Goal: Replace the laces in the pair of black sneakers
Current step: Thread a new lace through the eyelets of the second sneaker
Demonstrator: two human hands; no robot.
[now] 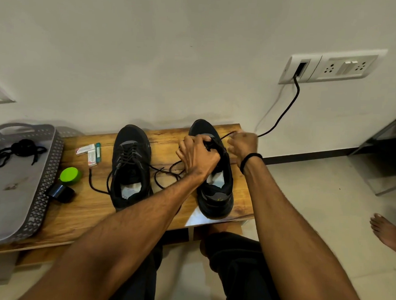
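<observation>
Head view: two black mesh sneakers stand on a wood-grain counter [86, 210], toes toward a white wall [151, 67]. The left hand [199, 156] curls around the tongue area of the right-side sneaker [215, 196]. Just beside it, the right hand [242, 144] pinches a thin black lace [226, 135], drawn taut from the eyelets. The other sneaker [130, 167] stands laced, apart. Coiled spare laces [20, 147] lie in a grey perforated tray [54, 165] at the left.

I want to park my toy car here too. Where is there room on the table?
The wooden table is bare at its front edge, between the grey tray and the left sneaker, nearer than the black cylinder. The tray's near half is bare too. Between the sneakers it is crowded: loose laces and the left hand.
</observation>
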